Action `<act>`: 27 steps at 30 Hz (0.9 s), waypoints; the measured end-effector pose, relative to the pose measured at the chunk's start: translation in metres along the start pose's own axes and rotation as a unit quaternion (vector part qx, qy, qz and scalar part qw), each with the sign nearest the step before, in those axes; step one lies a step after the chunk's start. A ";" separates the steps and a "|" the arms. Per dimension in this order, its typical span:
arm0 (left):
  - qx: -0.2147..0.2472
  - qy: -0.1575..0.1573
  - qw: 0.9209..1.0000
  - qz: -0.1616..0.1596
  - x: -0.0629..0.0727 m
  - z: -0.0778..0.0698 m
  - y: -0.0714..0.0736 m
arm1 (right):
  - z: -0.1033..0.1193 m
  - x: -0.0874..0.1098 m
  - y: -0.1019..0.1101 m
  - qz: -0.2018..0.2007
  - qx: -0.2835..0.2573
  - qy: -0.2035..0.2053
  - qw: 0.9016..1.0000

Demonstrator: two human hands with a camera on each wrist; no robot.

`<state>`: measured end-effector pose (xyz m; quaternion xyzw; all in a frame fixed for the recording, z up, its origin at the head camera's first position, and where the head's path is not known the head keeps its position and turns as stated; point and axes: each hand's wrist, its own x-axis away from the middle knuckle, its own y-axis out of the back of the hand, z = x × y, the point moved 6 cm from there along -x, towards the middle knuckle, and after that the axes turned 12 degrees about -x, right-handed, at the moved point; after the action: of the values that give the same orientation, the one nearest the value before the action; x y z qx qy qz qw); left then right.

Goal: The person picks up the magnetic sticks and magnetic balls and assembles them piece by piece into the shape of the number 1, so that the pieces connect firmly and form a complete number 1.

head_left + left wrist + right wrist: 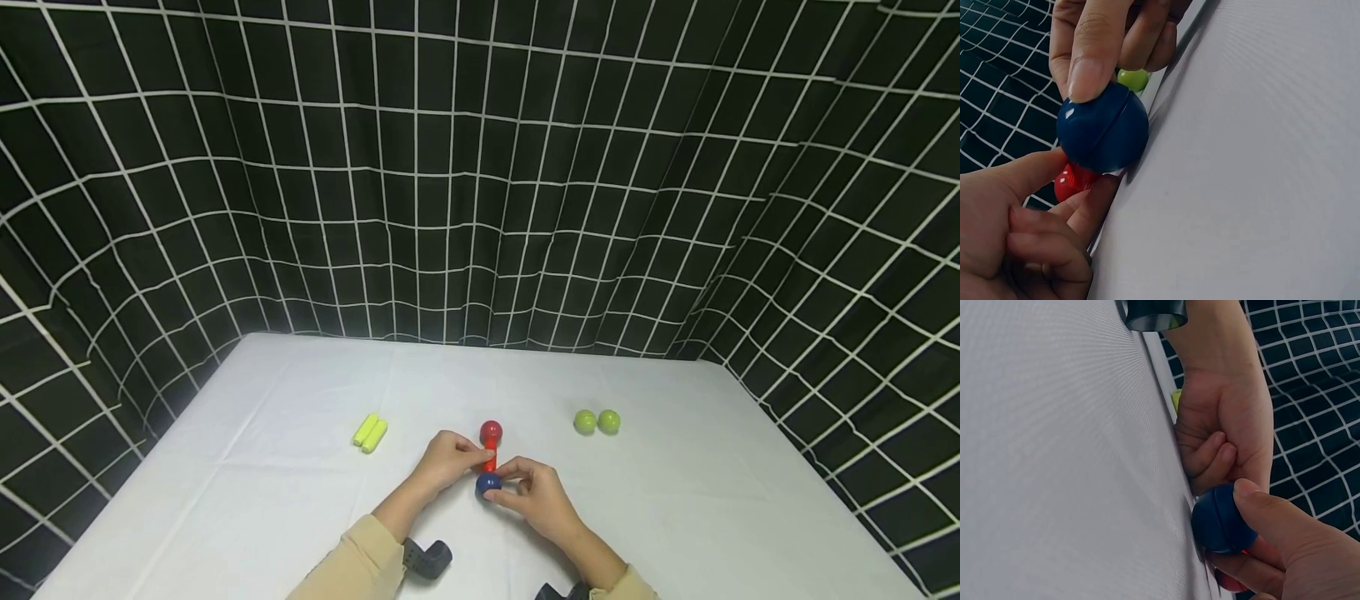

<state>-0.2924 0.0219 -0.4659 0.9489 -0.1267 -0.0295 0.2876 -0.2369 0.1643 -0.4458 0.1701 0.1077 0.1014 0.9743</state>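
Observation:
A blue ball [487, 484] with a seam line is pinched between the thumb and fingers of my right hand [542, 502]. Directly behind it lies a red rod [491, 462], which my left hand [447, 460] pinches from the left side. At the rod's far end sits a red ball [491, 431]. Ball, rod and ball stand in one line, the blue one nearest me. In the left wrist view the blue ball [1102, 128] hides most of the red parts. The right wrist view shows the right thumb on the blue ball [1222, 519]; whether ball and rod are joined is hidden.
Two yellow rods [371, 432] lie side by side on the left of the white table [300, 392]. Toward the right sit two light green balls [597, 422] next to each other. A black curtain with white grid lines [450, 167] stands behind and around the table.

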 end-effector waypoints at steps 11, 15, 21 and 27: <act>0.027 -0.004 0.999 0.020 0.005 0.008 0.012 | -0.002 0.002 0.000 -0.001 -0.027 -0.014 1.000; 0.028 -0.014 0.999 0.034 0.006 0.012 0.018 | 0.000 0.002 0.000 0.000 -0.026 -0.007 1.000; 0.016 -0.023 0.999 0.040 0.008 0.015 0.024 | -0.001 0.005 -0.001 0.003 -0.037 -0.004 0.999; 0.011 -0.023 0.999 0.033 0.010 0.019 0.032 | 0.000 0.005 -0.001 0.006 -0.029 0.005 1.000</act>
<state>-0.2922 -0.0162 -0.4635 0.9464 -0.1651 -0.0400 0.2747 -0.2324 0.1646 -0.4465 0.1421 0.1084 0.1116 0.9776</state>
